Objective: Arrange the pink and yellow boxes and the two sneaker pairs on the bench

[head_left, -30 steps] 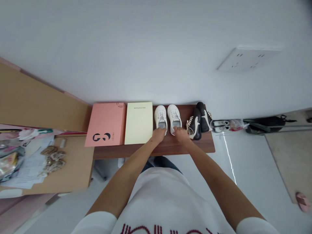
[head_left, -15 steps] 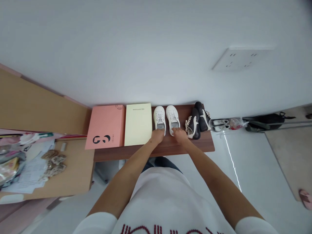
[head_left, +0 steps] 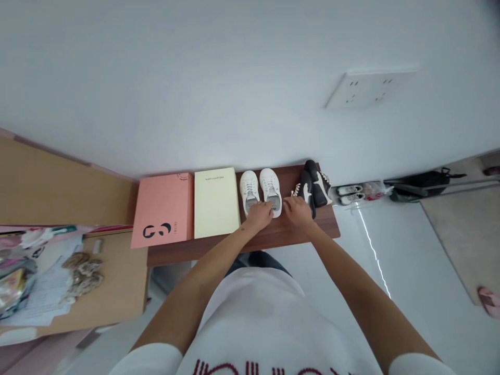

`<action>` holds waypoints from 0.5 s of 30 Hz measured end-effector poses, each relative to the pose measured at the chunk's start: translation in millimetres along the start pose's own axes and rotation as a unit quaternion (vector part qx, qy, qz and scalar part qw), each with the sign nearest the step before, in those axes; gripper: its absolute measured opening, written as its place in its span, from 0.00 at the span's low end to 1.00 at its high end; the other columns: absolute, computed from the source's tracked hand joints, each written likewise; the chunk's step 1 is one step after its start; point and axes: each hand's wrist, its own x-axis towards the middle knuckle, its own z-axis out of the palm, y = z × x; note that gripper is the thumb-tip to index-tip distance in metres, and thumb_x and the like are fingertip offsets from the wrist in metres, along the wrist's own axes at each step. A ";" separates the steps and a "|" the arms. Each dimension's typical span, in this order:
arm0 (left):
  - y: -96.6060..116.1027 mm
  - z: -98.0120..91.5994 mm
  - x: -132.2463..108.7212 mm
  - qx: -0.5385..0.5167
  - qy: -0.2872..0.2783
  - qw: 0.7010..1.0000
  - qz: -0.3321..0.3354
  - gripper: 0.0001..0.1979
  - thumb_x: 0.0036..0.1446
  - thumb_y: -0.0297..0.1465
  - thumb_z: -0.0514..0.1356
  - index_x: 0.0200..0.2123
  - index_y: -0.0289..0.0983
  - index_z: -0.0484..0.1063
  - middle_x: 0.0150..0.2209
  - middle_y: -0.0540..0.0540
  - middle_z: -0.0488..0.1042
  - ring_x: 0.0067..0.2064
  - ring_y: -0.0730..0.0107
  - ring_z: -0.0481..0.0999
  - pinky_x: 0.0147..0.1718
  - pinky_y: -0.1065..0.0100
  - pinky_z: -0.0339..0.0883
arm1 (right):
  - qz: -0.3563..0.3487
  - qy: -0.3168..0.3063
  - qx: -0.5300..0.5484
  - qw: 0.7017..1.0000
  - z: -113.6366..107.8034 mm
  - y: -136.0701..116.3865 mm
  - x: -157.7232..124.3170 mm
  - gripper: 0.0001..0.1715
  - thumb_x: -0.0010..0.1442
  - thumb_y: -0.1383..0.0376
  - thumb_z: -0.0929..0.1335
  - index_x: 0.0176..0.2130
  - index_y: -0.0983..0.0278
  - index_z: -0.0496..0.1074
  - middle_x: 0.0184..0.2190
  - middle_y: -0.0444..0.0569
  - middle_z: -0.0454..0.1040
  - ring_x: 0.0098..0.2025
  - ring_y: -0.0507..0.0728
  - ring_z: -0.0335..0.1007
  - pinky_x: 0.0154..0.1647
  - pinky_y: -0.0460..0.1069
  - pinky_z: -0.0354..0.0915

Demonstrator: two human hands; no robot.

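Two white sneakers stand side by side on a brown wooden shelf (head_left: 273,237), toes to the wall: the left one (head_left: 249,183) and the right one (head_left: 269,181). My left hand (head_left: 260,214) is at their heels, its fingers curled and covering the left shoe's heel; its exact hold is hidden. Just right of the white pair is my right hand (head_left: 297,210), fingers bent and a little apart, nothing visible in it. It partly covers the front of a black-and-cream sneaker (head_left: 307,187), which leans beside its mate (head_left: 319,183).
A pink box (head_left: 162,203) and a pale yellow box (head_left: 216,203) lie on the shelf's left part. A cluttered desk (head_left: 121,281) stands at the far left. More shoes (head_left: 350,195) and bags are along the wall at right, below a socket panel (head_left: 371,89).
The white sneakers now stand closer together. My right hand has let go of the right white shoe and moved right, near the black pair. My left hand has shifted toward the right shoe's heel.
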 end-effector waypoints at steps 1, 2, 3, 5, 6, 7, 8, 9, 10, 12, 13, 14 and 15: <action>9.7 3.7 3.1 -0.017 -0.002 1.000 0.010 0.13 0.67 0.32 0.54 0.51 0.38 0.73 0.47 0.40 0.80 0.52 0.56 0.77 0.51 0.60 0.69 | 0.013 0.013 0.002 1.000 -4.1 12.3 -2.1 0.18 0.71 0.64 0.59 0.50 0.67 0.74 0.48 0.59 0.77 0.50 0.63 0.68 0.53 0.53 0.60; 19.5 8.3 6.8 -0.037 -0.006 0.999 0.019 0.13 0.67 0.31 0.54 0.51 0.39 0.73 0.47 0.40 0.80 0.52 0.57 0.78 0.50 0.61 0.70 | 0.030 0.022 0.001 0.999 -8.1 25.2 -4.5 0.18 0.71 0.64 0.59 0.50 0.66 0.74 0.48 0.59 0.77 0.50 0.64 0.68 0.53 0.53 0.60; 29.1 13.6 10.9 -0.059 -0.014 0.998 0.028 0.13 0.67 0.31 0.54 0.51 0.39 0.73 0.47 0.41 0.80 0.51 0.58 0.78 0.49 0.62 0.70 | 0.052 0.028 0.000 0.998 -11.9 38.4 -7.1 0.19 0.70 0.64 0.59 0.50 0.66 0.74 0.49 0.60 0.76 0.50 0.64 0.68 0.54 0.53 0.60; 46.8 25.5 20.4 -0.101 -0.035 0.993 0.047 0.12 0.67 0.30 0.54 0.51 0.39 0.72 0.47 0.42 0.79 0.50 0.60 0.79 0.48 0.63 0.70 | 0.102 0.027 -0.003 0.994 -17.6 65.3 -13.0 0.19 0.70 0.65 0.58 0.52 0.67 0.72 0.50 0.60 0.75 0.52 0.65 0.67 0.56 0.54 0.60; 54.5 31.7 25.5 -0.114 -0.047 0.991 0.057 0.12 0.67 0.29 0.54 0.51 0.39 0.72 0.48 0.42 0.79 0.50 0.61 0.79 0.48 0.64 0.70 | 0.128 0.022 -0.005 0.992 -19.2 78.6 -16.0 0.20 0.69 0.65 0.59 0.54 0.67 0.71 0.52 0.61 0.75 0.53 0.65 0.66 0.57 0.55 0.59; 61.3 37.9 30.9 -0.121 -0.058 0.989 0.064 0.13 0.66 0.29 0.55 0.52 0.38 0.71 0.49 0.41 0.79 0.51 0.61 0.79 0.49 0.63 0.70 | 0.156 0.015 -0.007 0.988 -19.9 91.5 -19.0 0.21 0.68 0.65 0.59 0.56 0.68 0.70 0.53 0.62 0.74 0.55 0.66 0.66 0.58 0.56 0.59; 67.2 44.1 36.2 -0.123 -0.067 0.988 0.067 0.14 0.66 0.28 0.56 0.53 0.37 0.70 0.51 0.40 0.78 0.52 0.60 0.78 0.50 0.63 0.70 | 0.185 0.006 -0.009 0.983 -19.7 104.0 -21.7 0.23 0.67 0.65 0.60 0.59 0.69 0.67 0.55 0.63 0.72 0.57 0.67 0.64 0.59 0.57 0.59; 72.3 50.2 41.5 -0.121 -0.076 0.988 0.067 0.15 0.65 0.29 0.57 0.54 0.36 0.69 0.53 0.38 0.76 0.53 0.59 0.78 0.51 0.62 0.69 | 0.213 -0.005 -0.012 0.977 -18.6 115.8 -23.9 0.26 0.66 0.66 0.61 0.61 0.71 0.65 0.57 0.64 0.71 0.58 0.68 0.63 0.59 0.58 0.58; 76.6 56.2 46.5 -0.118 -0.084 0.988 0.062 0.16 0.65 0.29 0.58 0.56 0.35 0.68 0.55 0.36 0.75 0.54 0.57 0.77 0.53 0.61 0.69 | 0.240 -0.017 -0.014 0.971 -16.8 126.7 -25.6 0.30 0.64 0.67 0.63 0.63 0.72 0.62 0.58 0.65 0.69 0.60 0.69 0.61 0.60 0.59 0.58; 83.4 68.2 55.5 -0.108 -0.100 0.988 0.044 0.19 0.64 0.30 0.59 0.57 0.33 0.67 0.56 0.33 0.74 0.57 0.54 0.75 0.55 0.59 0.68 | 0.280 -0.049 -0.013 0.959 -11.7 144.9 -26.7 0.35 0.61 0.68 0.64 0.66 0.73 0.59 0.61 0.67 0.67 0.62 0.69 0.60 0.61 0.60 0.58; 86.1 74.0 59.4 -0.103 -0.108 0.988 0.036 0.20 0.63 0.30 0.60 0.57 0.32 0.67 0.56 0.32 0.73 0.58 0.53 0.75 0.56 0.59 0.67 | 0.290 -0.071 -0.009 0.955 -8.9 151.8 -26.2 0.36 0.60 0.68 0.65 0.66 0.72 0.59 0.61 0.66 0.67 0.62 0.69 0.60 0.61 0.59 0.58; 88.6 79.6 63.0 -0.099 -0.114 0.988 0.028 0.20 0.63 0.31 0.61 0.57 0.32 0.68 0.56 0.32 0.74 0.59 0.52 0.74 0.57 0.59 0.66 | 0.295 -0.094 -0.004 0.951 -6.0 156.9 -25.2 0.36 0.59 0.69 0.65 0.66 0.71 0.59 0.60 0.65 0.68 0.62 0.68 0.61 0.61 0.58 0.59; 91.1 84.9 66.4 -0.098 -0.119 0.988 0.021 0.21 0.63 0.31 0.62 0.57 0.32 0.68 0.56 0.32 0.74 0.60 0.52 0.73 0.58 0.59 0.66 | 0.297 -0.116 0.001 0.948 -3.3 160.4 -23.7 0.36 0.59 0.68 0.66 0.65 0.71 0.60 0.59 0.64 0.69 0.60 0.68 0.63 0.60 0.57 0.60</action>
